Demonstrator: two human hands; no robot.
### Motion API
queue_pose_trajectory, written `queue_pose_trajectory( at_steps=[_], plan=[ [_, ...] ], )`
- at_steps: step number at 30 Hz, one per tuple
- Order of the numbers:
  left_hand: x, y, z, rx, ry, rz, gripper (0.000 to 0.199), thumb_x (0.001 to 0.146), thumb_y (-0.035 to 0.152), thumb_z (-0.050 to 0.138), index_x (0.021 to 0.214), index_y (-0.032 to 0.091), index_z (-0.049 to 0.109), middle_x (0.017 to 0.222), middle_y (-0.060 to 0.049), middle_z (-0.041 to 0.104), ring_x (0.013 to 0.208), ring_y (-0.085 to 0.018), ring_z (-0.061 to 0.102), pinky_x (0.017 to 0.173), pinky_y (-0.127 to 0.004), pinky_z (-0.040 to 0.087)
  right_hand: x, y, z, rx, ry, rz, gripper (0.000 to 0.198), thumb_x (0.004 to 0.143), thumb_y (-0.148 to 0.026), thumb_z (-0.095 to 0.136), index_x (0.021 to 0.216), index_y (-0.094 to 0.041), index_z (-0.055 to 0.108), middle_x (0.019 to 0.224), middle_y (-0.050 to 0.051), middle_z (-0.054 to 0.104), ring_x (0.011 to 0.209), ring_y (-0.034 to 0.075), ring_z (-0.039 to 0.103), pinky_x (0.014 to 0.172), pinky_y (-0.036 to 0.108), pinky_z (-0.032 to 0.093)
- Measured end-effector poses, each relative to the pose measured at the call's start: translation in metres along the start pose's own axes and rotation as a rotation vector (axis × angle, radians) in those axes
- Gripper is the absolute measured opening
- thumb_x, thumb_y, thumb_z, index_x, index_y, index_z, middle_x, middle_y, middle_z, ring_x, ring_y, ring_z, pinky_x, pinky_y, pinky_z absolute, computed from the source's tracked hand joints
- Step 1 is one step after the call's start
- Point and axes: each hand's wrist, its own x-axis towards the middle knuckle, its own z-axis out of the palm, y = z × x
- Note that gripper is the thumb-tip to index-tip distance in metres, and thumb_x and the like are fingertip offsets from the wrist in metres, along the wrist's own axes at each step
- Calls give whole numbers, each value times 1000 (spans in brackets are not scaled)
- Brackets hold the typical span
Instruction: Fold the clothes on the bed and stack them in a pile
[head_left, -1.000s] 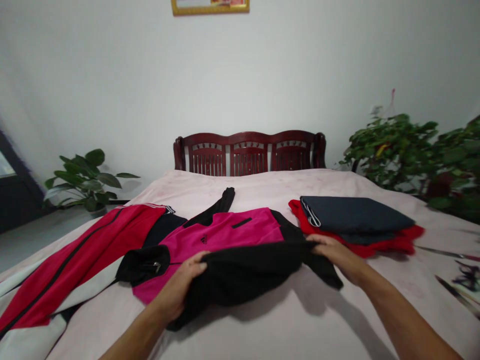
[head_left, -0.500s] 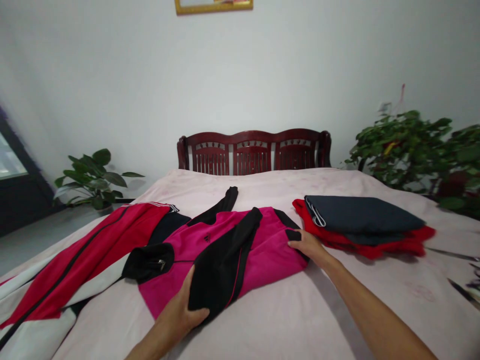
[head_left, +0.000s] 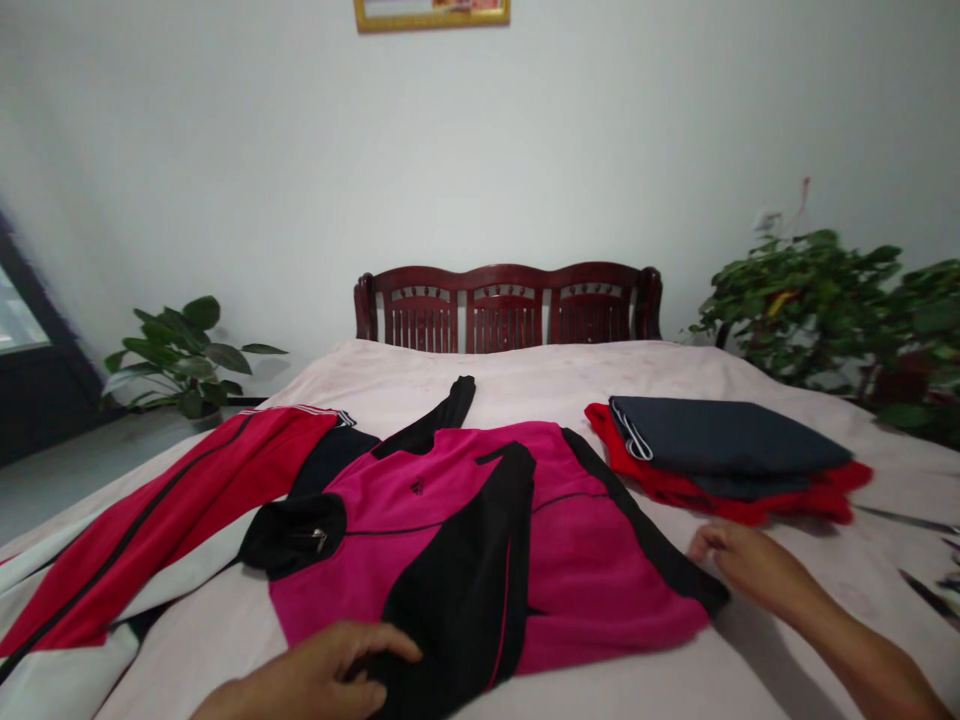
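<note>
A magenta track jacket [head_left: 600, 570] with black sleeves, collar and hem lies spread across the bed. Its collar, with a zip pull, points left. One black sleeve [head_left: 465, 570] is folded over the front, and the other stretches toward the headboard. My left hand [head_left: 319, 670] is at the near end of that folded sleeve, thumb and forefinger apart, not gripping. At the black hem on the right, my right hand [head_left: 750, 565] has its fingers curled together against the edge, seemingly pinching it; the fingertips are slightly blurred.
A red, white and black jacket [head_left: 202, 500] lies at the left. Folded dark trousers [head_left: 735, 435] rest on folded red cloth [head_left: 750, 510] at the right. Beyond the pink sheet [head_left: 525, 375] stands a wooden headboard [head_left: 506, 300]. Plants flank the bed.
My right hand has moved right and nearer, and the jacket's lower part has spread out with its hem. My left hand has shifted down and left, its fingers looser on the sleeve.
</note>
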Motion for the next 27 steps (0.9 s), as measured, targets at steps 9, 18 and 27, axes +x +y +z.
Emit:
queue_pose_trajectory(
  at_steps=[9,18,27],
  plan=[
    [104,11,-76,94,498,128,36,89,44,52,96,17,75,73,-3,68,66,-18,59,61,-26,42,103,-163,61,-269,13,-490,49,96,-30,36,137,-14,58,144,14,55,138,26,45,118,40,28],
    [184,-23,-153,435,732,-212,32,87,20,48,104,17,74,110,-9,76,103,-23,69,88,-26,47,175,-143,109,-386,-122,-147,53,98,-42,40,147,-23,46,157,13,38,146,33,31,112,66,26],
    [223,-42,-184,527,756,-502,37,89,38,54,103,9,72,115,-24,71,107,-34,68,85,-38,51,169,-125,130,-401,-36,-89,56,100,-44,30,151,-25,39,161,9,31,148,24,28,116,57,21]
  ],
)
